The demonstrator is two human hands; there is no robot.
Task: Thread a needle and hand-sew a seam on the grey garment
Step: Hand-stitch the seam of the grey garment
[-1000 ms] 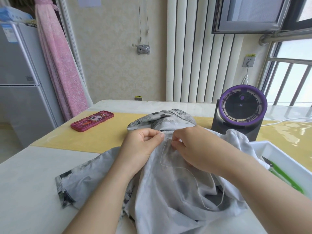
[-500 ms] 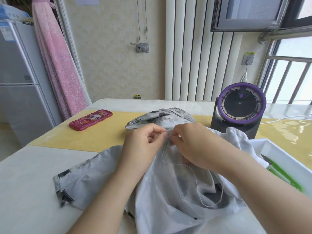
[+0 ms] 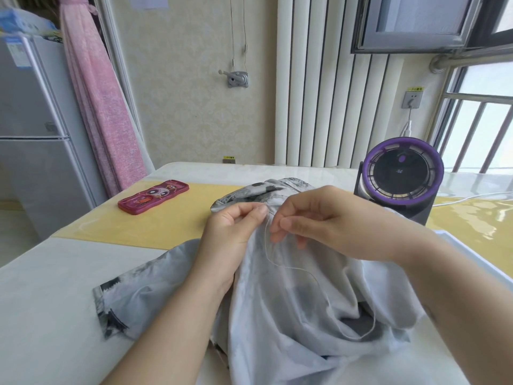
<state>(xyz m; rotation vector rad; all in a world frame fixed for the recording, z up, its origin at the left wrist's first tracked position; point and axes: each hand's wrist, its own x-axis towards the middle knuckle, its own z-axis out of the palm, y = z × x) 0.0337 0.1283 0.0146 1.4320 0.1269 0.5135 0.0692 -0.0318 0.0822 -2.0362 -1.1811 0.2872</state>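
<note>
Left hand [image 3: 231, 234] in pinch on grey garment [image 3: 291, 307]

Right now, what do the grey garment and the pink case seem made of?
Grey garment: thin woven cloth, perhaps light cotton or a blend, matte; it drapes in soft folds. Pink case: likely moulded plastic or silicone, slightly glossy, with a printed cartoon face.

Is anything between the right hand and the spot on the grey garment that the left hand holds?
Nothing visible. The right hand is close beside the left hand, which pinches a fold of the grey garment. Only the loose thread loops over the cloth below them.
</note>
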